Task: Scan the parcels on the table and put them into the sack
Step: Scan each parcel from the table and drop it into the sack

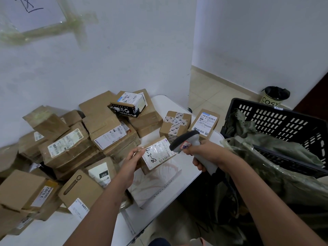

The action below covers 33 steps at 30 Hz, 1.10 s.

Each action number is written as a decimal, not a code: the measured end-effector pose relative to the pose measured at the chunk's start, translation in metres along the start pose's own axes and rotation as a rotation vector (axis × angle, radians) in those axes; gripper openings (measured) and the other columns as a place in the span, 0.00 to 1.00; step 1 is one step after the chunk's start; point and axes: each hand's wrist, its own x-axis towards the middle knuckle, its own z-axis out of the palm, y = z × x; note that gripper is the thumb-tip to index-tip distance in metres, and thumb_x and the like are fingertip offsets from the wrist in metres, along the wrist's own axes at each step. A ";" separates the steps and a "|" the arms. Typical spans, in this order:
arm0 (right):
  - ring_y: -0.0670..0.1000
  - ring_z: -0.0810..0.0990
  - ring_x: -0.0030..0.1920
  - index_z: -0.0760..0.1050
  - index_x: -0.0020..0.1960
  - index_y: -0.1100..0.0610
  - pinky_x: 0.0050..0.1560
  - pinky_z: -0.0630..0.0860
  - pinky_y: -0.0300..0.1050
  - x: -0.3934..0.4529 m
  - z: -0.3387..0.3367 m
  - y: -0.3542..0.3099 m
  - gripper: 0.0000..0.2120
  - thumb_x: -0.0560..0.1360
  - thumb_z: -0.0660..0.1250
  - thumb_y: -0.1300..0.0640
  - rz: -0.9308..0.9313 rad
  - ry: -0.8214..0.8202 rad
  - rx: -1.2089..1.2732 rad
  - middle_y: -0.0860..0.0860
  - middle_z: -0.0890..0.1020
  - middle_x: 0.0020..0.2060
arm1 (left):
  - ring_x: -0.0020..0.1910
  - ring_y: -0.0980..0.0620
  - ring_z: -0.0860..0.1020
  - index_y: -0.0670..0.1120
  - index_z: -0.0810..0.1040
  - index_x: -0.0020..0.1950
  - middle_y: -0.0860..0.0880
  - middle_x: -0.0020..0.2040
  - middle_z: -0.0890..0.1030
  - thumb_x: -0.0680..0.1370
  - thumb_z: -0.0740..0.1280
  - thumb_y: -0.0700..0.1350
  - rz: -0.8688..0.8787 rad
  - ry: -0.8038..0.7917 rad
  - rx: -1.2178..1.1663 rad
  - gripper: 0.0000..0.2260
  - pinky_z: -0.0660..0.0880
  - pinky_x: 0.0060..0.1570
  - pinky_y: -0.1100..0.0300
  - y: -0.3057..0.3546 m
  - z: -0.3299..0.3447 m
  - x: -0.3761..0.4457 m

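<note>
1. The left hand (pixel 132 161), at centre frame, holds a small cardboard parcel (pixel 156 154) by its left edge; the grip is closed round it, thumb on top near the white label, fingers underneath.
2. The parcel is tilted with its label facing up toward the camera. The label carries handwritten black marks and a barcode near its lower right.
3. The right hand (pixel 205 153), just right of the parcel, has its grip closed round the handle of a grey scanner (pixel 186 142). The scanner's dark head sits just above the parcel's upper right corner, close to it; whether they touch cannot be told.
4. Below the held parcel lies a flat white packet (pixel 156 185) on the white worktop (pixel 165 103).
5. A pile of brown parcels (pixel 85 142) fills the left and centre of the worktop against the wall.
6. Two more boxes stand above the scanner: a taped box (pixel 174 124) and a labelled box (pixel 205 124).
7. At right of frame, an olive-green sack (pixel 276 167) hangs open, draped into a black crate (pixel 284 123).
</note>
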 end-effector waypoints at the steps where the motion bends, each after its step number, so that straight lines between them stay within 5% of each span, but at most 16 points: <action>1: 0.52 0.75 0.27 0.74 0.53 0.62 0.29 0.73 0.42 0.001 -0.003 0.007 0.13 0.76 0.69 0.53 0.018 0.019 0.055 0.56 0.79 0.29 | 0.53 0.49 0.81 0.44 0.76 0.60 0.48 0.47 0.85 0.79 0.67 0.52 0.002 -0.025 0.008 0.14 0.76 0.55 0.56 0.000 0.002 -0.002; 7: 0.52 0.76 0.27 0.78 0.47 0.63 0.29 0.72 0.42 -0.007 -0.049 0.087 0.13 0.76 0.70 0.51 0.232 0.295 0.327 0.55 0.77 0.27 | 0.51 0.51 0.80 0.49 0.73 0.66 0.44 0.58 0.82 0.82 0.59 0.57 -0.096 -0.284 0.102 0.18 0.78 0.50 0.57 0.003 0.050 -0.019; 11: 0.53 0.74 0.30 0.76 0.48 0.65 0.31 0.71 0.45 -0.031 -0.087 0.162 0.14 0.78 0.68 0.52 0.362 0.513 0.522 0.57 0.76 0.31 | 0.59 0.46 0.78 0.51 0.73 0.69 0.45 0.61 0.81 0.81 0.60 0.59 -0.257 -0.504 0.242 0.20 0.79 0.56 0.53 -0.013 0.110 -0.024; 15: 0.54 0.75 0.32 0.75 0.46 0.65 0.33 0.72 0.47 -0.059 -0.111 0.231 0.16 0.78 0.69 0.50 0.474 0.620 0.660 0.58 0.76 0.32 | 0.57 0.48 0.80 0.51 0.73 0.68 0.46 0.60 0.82 0.82 0.61 0.56 -0.521 -0.633 0.323 0.17 0.81 0.50 0.55 -0.059 0.167 -0.033; 23: 0.52 0.73 0.31 0.73 0.43 0.61 0.32 0.72 0.45 -0.089 -0.136 0.313 0.16 0.77 0.70 0.48 0.578 0.682 0.825 0.56 0.74 0.31 | 0.63 0.44 0.78 0.48 0.78 0.64 0.43 0.61 0.81 0.78 0.65 0.60 -0.950 -0.556 0.394 0.20 0.75 0.61 0.47 -0.183 0.238 -0.044; 27: 0.52 0.73 0.32 0.74 0.44 0.62 0.33 0.72 0.44 -0.099 -0.155 0.331 0.16 0.77 0.69 0.48 0.586 0.708 0.839 0.56 0.73 0.32 | 0.62 0.41 0.77 0.44 0.75 0.66 0.40 0.62 0.78 0.78 0.66 0.59 -0.962 -0.395 0.350 0.24 0.79 0.52 0.47 -0.214 0.291 -0.039; 33: 0.52 0.75 0.31 0.75 0.45 0.62 0.34 0.73 0.45 -0.110 -0.176 0.347 0.17 0.78 0.68 0.46 0.590 0.707 0.847 0.56 0.75 0.32 | 0.67 0.43 0.71 0.48 0.66 0.75 0.46 0.73 0.68 0.79 0.61 0.63 -0.905 -0.483 0.474 0.30 0.70 0.66 0.53 -0.220 0.374 -0.044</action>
